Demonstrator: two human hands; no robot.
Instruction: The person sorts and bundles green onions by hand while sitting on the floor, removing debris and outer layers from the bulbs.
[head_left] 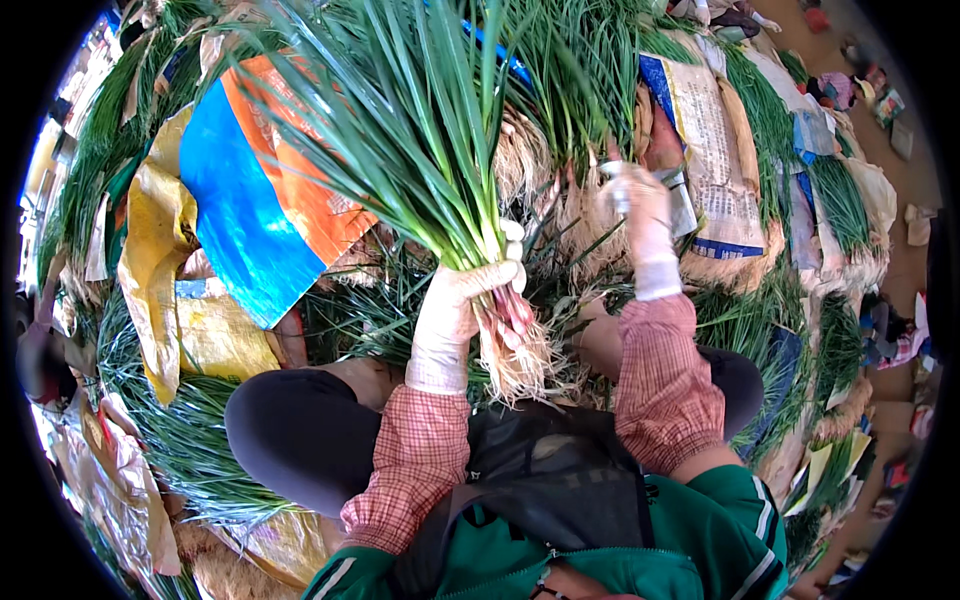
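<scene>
All around our knees lie heaps of green onions [160, 430], spread over the ground with their pale roots showing in rows, and we take the bunch of scallions [420, 150] held up in front of us as the landmark for everything else. Left of that bunch a woven sack in blue and orange [260, 200] lies over the piles, with crumpled yellow sacking [150, 260] just beyond it and lower. Right of the bunch, past our other hand, a printed pale sack [715, 150] rests on more greens, and further right again more rows of onions [840, 205] run toward the rim. Below the bunch are our dark-clad knees [300, 430], and between them our dark apron [560, 480] over a green jacket. The bunch itself stands nearly upright, leaves fanning up and to the left, its white and reddish stalk bases and stringy roots [520, 360] hanging down just above the apron. Our left hand [455, 300], in a pale glove with a checked red sleeve behind it, has its grip wrapped tight around the bunch where the leaves meet the stalks, thumb across the front. Our right hand [645, 215], gloved the same way, is raised just right of the bunch and apart from it, its grip curled around a small silvery-grey thing [618, 178]; we cannot tell what that thing is, as it is blurred.
</scene>
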